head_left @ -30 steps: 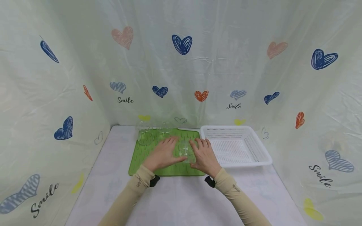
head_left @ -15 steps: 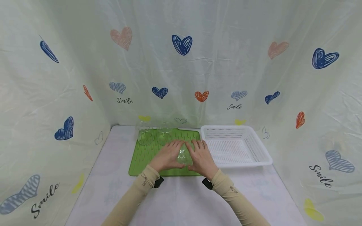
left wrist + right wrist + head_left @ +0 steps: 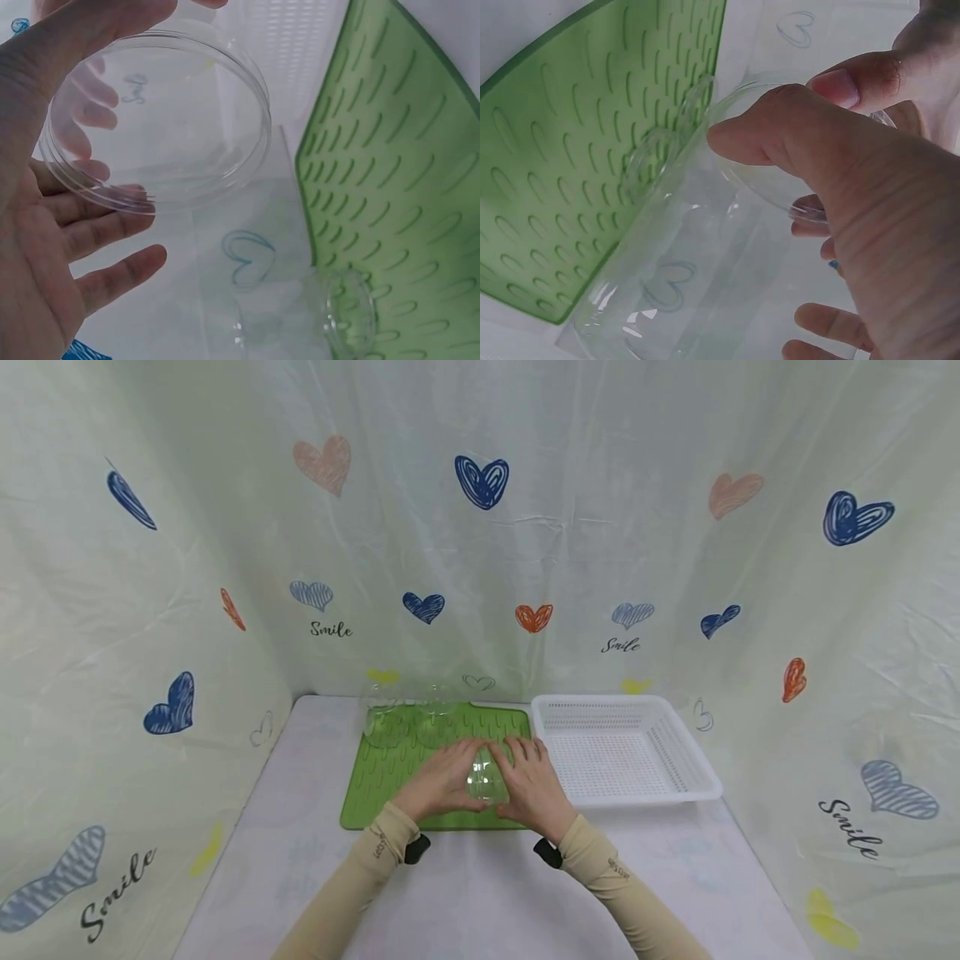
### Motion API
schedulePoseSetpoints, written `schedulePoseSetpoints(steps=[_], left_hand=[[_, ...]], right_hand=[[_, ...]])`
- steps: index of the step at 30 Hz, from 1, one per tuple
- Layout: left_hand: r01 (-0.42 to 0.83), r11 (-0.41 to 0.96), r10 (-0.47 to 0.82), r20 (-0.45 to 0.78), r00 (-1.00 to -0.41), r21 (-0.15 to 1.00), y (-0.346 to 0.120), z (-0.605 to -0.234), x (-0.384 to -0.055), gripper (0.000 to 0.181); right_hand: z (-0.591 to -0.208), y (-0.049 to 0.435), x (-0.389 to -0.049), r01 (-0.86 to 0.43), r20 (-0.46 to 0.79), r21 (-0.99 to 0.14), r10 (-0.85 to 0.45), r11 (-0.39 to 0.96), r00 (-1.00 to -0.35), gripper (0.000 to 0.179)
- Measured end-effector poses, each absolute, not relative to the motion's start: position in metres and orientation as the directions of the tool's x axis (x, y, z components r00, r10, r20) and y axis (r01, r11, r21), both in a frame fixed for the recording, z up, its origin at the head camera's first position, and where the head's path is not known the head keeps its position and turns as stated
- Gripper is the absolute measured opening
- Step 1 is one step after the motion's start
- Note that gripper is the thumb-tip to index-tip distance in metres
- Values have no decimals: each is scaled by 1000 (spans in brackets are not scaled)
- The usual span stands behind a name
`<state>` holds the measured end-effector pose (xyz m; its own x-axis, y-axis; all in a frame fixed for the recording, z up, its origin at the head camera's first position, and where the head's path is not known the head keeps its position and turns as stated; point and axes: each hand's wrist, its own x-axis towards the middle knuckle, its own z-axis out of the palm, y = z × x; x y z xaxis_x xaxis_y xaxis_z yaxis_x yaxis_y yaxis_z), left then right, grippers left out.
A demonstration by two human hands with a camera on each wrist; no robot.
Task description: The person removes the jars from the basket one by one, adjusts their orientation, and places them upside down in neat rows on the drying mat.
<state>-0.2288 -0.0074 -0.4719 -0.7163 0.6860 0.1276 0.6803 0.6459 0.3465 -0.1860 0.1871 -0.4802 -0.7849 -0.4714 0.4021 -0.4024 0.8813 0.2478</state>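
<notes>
Between my two hands is a clear round container, a see-through cylinder close over the front right of the green mat. My left hand grips its left side. In the left wrist view the left thumb lies along the container's ringed rim, with fingers spread below. From the other side my right hand grips the container; in the right wrist view its thumb presses at the rim, above a long clear wall. Some fingertips show through the clear plastic or glass.
Two similar clear containers stand side by side at the mat's back left. Right of the mat sits a white perforated basket. A curtain printed with hearts encloses the white table at the back and sides.
Both hands have drawn closer together round the clear container and shifted slightly toward the front. The left hand moved right, uncovering one of the rear containers. The basket and mat stayed put.
</notes>
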Motion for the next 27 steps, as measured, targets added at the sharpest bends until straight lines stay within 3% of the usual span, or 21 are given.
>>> schedulePoseSetpoints(steps=[9,14,17,21,24,27], left_hand=[[678,612,681,165,-713,407,-11,-470,-232,105],[659,604,667,168,-726,449,-16,-470,-234,107],[642,607,654,163,-738,468,-19,-471,-235,107],[625,609,641,161,-751,489,-23,-470,-237,105],[619,613,629,170,-759,491,-26,-469,-237,105],[616,619,617,183,-765,488,-28,-467,-237,105]], right_hand=[[-473,188,-185,-403,412,246,-471,882,-780,114],[-470,193,-186,-405,444,144,-424,903,-789,114],[-467,198,-186,-391,451,-1,-349,920,-822,112],[-462,202,-185,-349,438,-321,-189,880,-879,104],[-458,205,-185,-282,387,-619,-28,732,-921,95],[-456,209,-186,-183,277,-852,126,491,-953,84]])
